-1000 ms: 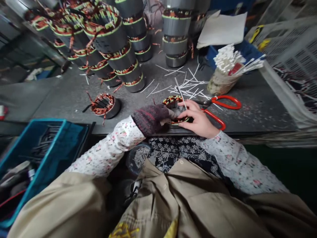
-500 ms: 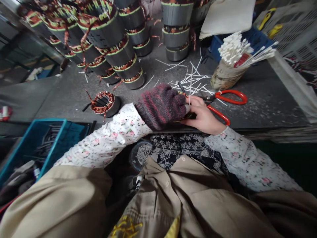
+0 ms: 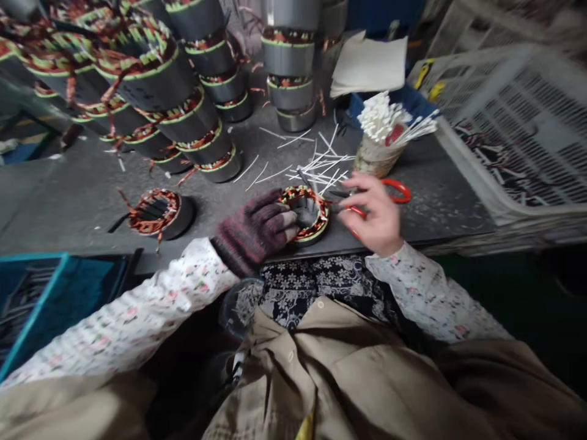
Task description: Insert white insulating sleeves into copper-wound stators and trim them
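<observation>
Beyond our stator (image 3: 316,230) lie white sticks (image 3: 321,164), with stacks (image 3: 151,85) far left; scissors (image 3: 406,193) crowd our right hand (image 3: 373,214), fingers bent, too blurred to tell any pinch. Our left hand (image 3: 257,229) curls over the stator's left rim, grip hidden, by the bench (image 3: 440,211)'s near edge, with room right toward the crate (image 3: 472,174).

Dim light — a flecked, dark grey worktable (image 3: 73,195) over a dark green floor (image 3: 486,293).

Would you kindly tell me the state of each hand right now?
Left hand: gloved, touching the copper-wound ring; grip unclear.
Right hand: blurred, at the red-handled scissors; cannot tell if holding.
</observation>
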A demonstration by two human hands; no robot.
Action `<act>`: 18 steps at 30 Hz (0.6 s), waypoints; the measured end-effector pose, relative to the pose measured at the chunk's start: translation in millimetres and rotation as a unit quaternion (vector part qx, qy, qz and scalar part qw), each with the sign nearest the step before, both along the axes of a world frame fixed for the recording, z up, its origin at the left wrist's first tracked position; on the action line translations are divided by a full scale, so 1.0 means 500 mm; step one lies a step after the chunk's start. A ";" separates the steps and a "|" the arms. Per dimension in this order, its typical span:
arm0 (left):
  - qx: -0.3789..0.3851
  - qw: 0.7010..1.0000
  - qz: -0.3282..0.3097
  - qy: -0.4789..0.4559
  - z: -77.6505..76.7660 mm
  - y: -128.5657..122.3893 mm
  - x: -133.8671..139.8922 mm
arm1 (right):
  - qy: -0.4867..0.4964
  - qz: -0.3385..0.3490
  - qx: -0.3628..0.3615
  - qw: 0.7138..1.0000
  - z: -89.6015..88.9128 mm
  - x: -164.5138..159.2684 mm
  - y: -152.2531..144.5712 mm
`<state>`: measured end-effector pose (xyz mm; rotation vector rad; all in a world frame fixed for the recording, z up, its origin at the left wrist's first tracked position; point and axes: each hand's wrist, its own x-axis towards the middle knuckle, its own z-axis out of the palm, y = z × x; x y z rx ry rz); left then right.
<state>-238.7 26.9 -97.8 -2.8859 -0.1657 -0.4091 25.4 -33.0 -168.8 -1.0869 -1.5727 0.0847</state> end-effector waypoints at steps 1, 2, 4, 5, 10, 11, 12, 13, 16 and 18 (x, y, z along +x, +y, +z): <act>-0.023 0.999 -0.018 -0.035 -0.009 0.003 -0.002 | 0.038 -0.061 0.027 0.997 -0.001 0.029 0.015; -0.057 0.996 -0.033 -0.059 -0.017 0.006 -0.003 | 0.076 -0.121 0.045 0.989 -0.005 0.061 0.034; -0.140 0.984 -0.062 -0.092 -0.034 0.009 -0.003 | 0.138 -0.210 0.059 0.966 -0.018 0.124 0.084; -0.175 0.977 -0.066 -0.103 -0.041 0.008 -0.001 | 0.154 -0.230 0.055 0.959 -0.025 0.151 0.110; -0.164 0.970 0.002 -0.177 -0.074 -0.026 0.026 | 0.135 -0.244 0.035 0.960 -0.022 0.188 0.170; -0.149 0.969 0.012 -0.198 -0.082 -0.035 0.035 | 0.134 -0.233 0.045 0.962 -0.012 0.175 0.158; -0.130 0.966 0.024 -0.222 -0.089 -0.043 0.046 | 0.137 -0.213 0.056 0.966 -0.002 0.157 0.138; -0.112 0.963 0.040 -0.242 -0.097 -0.051 0.056 | 0.141 -0.188 0.062 0.970 0.008 0.136 0.111; -0.067 0.953 0.100 -0.280 -0.114 -0.068 0.083 | 0.113 -0.128 0.040 0.984 0.027 0.064 0.009; -0.064 0.946 0.129 -0.291 -0.120 -0.074 0.093 | 0.041 -0.109 0.022 0.993 0.026 0.026 -0.058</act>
